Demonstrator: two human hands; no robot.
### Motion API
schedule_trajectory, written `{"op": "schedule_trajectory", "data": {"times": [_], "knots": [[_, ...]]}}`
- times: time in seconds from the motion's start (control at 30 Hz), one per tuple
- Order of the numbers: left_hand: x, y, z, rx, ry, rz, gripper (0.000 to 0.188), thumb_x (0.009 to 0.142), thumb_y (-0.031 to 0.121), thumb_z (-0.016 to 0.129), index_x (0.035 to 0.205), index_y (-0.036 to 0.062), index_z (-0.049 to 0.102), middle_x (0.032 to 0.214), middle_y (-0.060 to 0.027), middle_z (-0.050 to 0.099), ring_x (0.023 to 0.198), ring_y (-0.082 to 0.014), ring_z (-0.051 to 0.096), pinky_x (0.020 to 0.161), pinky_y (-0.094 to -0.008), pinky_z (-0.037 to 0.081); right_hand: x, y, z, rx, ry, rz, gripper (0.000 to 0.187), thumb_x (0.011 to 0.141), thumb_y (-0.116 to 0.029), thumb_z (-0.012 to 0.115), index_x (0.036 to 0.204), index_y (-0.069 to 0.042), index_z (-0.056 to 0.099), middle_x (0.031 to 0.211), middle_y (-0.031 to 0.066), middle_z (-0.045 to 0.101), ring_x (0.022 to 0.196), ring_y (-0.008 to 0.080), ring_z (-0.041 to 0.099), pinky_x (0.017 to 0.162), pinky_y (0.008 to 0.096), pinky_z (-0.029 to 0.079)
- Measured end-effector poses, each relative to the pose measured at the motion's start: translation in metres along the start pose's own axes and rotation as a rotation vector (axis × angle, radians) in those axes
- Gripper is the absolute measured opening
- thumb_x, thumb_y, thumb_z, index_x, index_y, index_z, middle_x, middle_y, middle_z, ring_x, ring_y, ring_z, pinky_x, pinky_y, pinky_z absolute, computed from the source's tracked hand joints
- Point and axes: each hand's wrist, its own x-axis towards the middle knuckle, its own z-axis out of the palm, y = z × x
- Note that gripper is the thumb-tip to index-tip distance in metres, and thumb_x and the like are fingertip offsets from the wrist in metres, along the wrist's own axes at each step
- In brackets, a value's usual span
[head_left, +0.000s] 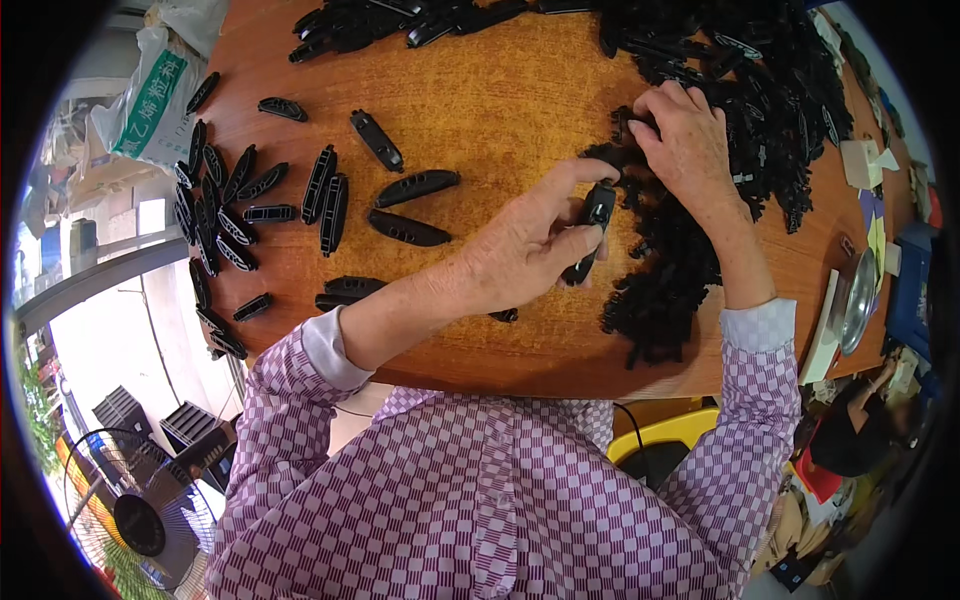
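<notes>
1. A brown wood-grained table (555, 355), mottled golden in the middle, bears elongated black plastic casings (334, 215) at left.
2. Above it, the left hand (525, 240) grasps a narrow black plastic piece (599, 212).
3. The right hand (690, 148) curls at a black plastic parts heap (655, 310); its grip I cannot tell.
4. Lower left stands a round wire-caged fan (140, 525).

Loose parts (269, 213) left on table (500, 90), heap (765, 130) right.
</notes>
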Motion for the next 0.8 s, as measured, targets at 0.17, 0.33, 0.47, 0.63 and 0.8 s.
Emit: {"op": "schedule_trajectory", "data": {"times": [0.17, 0.33, 0.47, 0.63, 0.8], "knots": [[0.01, -0.001, 0.002, -0.003, 0.072, -0.043, 0.046, 0.095, 0.003, 0.045, 0.137, 0.0105, 0.026, 0.091, -0.0099, 0.059, 0.076, -0.0138, 0.063, 0.063, -0.0246, 0.049, 0.002, 0.005, 0.001, 0.032, 0.065, -0.027, 0.011, 0.082, -0.015, 0.063, 0.09, -0.009, 0.06, 0.088, 0.0034, 0.059, 0.088, 0.025, 0.054, 0.076, 0.039, 0.041], [0.011, -0.005, -0.005, -0.089, 0.027, -0.09, 0.059, 0.092, 0.0, 0.05, 0.14, 0.0129, 0.019, 0.102, -0.0137, 0.057, 0.087, -0.0194, 0.064, 0.072, -0.0283, 0.053, 0.004, 0.016, 0.001, 0.373, 0.157, 0.063, 0.011, 0.085, -0.011, 0.061, 0.094, -0.004, 0.058, 0.085, 0.0067, 0.062, 0.075, 0.0233, 0.06, 0.067, 0.0296, 0.047], [0.01, -0.001, -0.005, -0.123, 0.013, -0.146, 0.062, 0.091, 0.0, 0.052, 0.141, 0.0142, 0.018, 0.105, -0.0142, 0.056, 0.092, -0.0218, 0.064, 0.075, -0.0297, 0.054, 0.002, 0.013, -0.013, 0.558, 0.089, 0.182, 0.016, 0.088, -0.013, 0.061, 0.1, -0.003, 0.059, 0.083, 0.0039, 0.062, 0.07, 0.0111, 0.051, 0.066, 0.0244, 0.044], [0.014, -0.001, -0.003, -0.012, 0.047, -0.127, 0.063, 0.088, -0.003, 0.053, 0.14, 0.0146, 0.02, 0.106, -0.0136, 0.056, 0.093, -0.0211, 0.064, 0.076, -0.0304, 0.055, -0.004, 0.011, -0.018, 0.641, 0.084, 0.22, 0.013, 0.089, -0.012, 0.061, 0.097, -0.003, 0.059, 0.08, -0.0007, 0.058, 0.071, 0.0072, 0.05, 0.065, 0.0216, 0.042], [0.015, 0.005, -0.001, 0.059, 0.089, -0.168, 0.062, 0.087, -0.006, 0.053, 0.138, 0.0139, 0.022, 0.105, -0.013, 0.055, 0.092, -0.021, 0.064, 0.076, -0.0303, 0.055, -0.01, 0.012, -0.02, 0.682, 0.072, 0.277, 0.01, 0.09, -0.011, 0.061, 0.095, -0.003, 0.059, 0.079, -0.0056, 0.054, 0.072, 0.0036, 0.048, 0.066, 0.0189, 0.04]]}}
